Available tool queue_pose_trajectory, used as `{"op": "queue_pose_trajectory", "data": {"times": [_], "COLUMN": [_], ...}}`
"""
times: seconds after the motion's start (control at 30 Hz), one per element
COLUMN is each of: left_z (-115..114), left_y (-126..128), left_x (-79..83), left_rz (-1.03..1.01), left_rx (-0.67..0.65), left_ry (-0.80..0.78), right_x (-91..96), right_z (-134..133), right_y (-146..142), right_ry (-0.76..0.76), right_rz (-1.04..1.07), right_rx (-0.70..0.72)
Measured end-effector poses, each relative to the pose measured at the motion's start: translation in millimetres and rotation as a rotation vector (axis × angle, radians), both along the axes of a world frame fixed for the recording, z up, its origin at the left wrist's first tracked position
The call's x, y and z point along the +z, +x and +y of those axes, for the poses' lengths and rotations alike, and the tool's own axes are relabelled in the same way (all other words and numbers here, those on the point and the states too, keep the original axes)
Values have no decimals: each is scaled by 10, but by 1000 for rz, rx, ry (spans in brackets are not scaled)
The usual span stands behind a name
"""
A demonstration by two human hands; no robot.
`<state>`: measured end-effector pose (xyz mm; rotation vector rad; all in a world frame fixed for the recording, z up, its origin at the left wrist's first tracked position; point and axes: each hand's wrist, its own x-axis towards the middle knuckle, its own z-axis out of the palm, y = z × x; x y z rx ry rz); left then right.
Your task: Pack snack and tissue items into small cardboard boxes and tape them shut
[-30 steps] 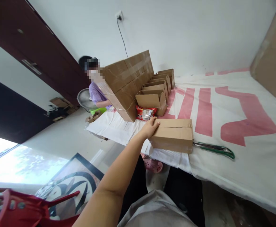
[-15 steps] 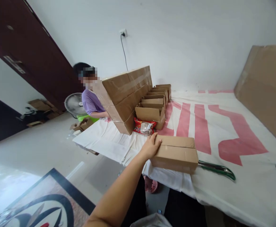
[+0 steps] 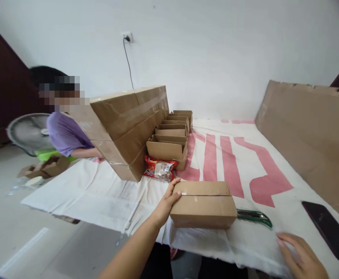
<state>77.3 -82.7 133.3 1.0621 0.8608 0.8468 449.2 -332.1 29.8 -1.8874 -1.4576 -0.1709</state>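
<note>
A closed cardboard box lies at the table's front edge. My left hand grips its left end, thumb on the top and fingers toward the back. From the box's right side sticks out a green utility knife, its front end hidden by the box. My right hand is at the lower right, near the knife's handle but apart from it; its fingers are slightly bent and apart, with nothing in them. Just behind the box is a red snack packet with a clear window.
Several open cardboard boxes stand in a row beside a stacked wall of taped cartons. A black phone lies at the right, before a large cardboard sheet. At the left sit a person in purple and a fan.
My view has turned right and moved closer to the table. My right hand has come into view at the lower right. My left hand stays on the box.
</note>
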Motion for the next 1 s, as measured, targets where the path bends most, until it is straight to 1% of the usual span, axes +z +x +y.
{"op": "queue_pose_trajectory", "data": {"times": [0.07,0.17,0.23,0.3,0.33,0.37,0.4,0.47,0.5,0.57,0.63,0.67,0.73,0.8,0.87,0.93,1.0], "left_z": [25,54,71,93,107,123,140,177,194,222,242,249,258,266,275,285,293], "left_y": [10,6,-9,-33,-48,-64,-81,-111,-122,-133,-132,-128,-121,-118,-117,-116,-116], "left_x": [-20,-37,-55,-78,-89,-99,-107,-116,-118,-120,-124,-126,-131,-132,-130,-124,-119], "left_rz": [-40,-72,-73,-58,-47,-35,-23,-4,0,4,3,1,-3,-11,-24,-38,-45], "left_rx": [-38,-94,-105,-128,-154,-186,-220,-281,-301,-321,-326,-327,-330,-333,-337,-336,-331], "left_ry": [-37,-40,27,110,142,170,198,249,270,300,313,317,325,329,331,334,332], "right_x": [48,108,127,170,219,294,400,699,880,1257,1587,1716,1889,1966,1983,1976,1965], "right_z": [366,825,990,1066,1091,1116,1147,1234,1287,1403,1518,1573,1680,1784,1880,1958,2005], "right_y": [-32,-130,-170,-135,-90,-35,16,53,16,-197,-563,-776,-1193,-1533,-1760,-1882,-1924], "right_ry": [-91,-259,-356,-396,-379,-330,-258,-86,-28,41,119,148,174,193,176,140,116], "right_rz": [-96,-202,-227,-231,-234,-246,-268,-345,-390,-472,-594,-665,-747,-812,-867,-921,-971], "right_rx": [136,243,309,360,369,351,303,175,124,201,356,427,548,603,617,618,627]}}
